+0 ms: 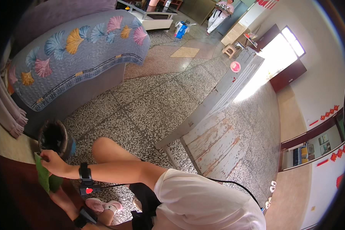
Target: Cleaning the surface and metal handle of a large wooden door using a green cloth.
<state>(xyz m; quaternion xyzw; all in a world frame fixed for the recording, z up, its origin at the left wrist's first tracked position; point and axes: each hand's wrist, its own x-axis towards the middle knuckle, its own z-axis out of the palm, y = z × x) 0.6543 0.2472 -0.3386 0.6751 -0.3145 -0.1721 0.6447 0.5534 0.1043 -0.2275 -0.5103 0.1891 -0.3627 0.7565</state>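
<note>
A green cloth (42,174) hangs in front of a dark reddish-brown surface (14,184) at the lower left. My right hand (54,164) pinches the cloth's upper edge between thumb and fingers. From below, my left hand (57,197) reaches up to the same cloth, which hides its fingers, so its grip does not show. Black straps are on both wrists; the right one carries a small black device (89,189) with a red spot and a cable. Just above my right hand stands a dark, open-topped bin (63,138), partly lined.
A sofa under a shell-patterned quilted cover (92,57) fills the upper left. Beyond my right knee stands a worn grey wooden bench (212,143) on the speckled floor. A stool (229,50), blue-and-white bag (181,30) and person holding a tray (220,15) are farther off.
</note>
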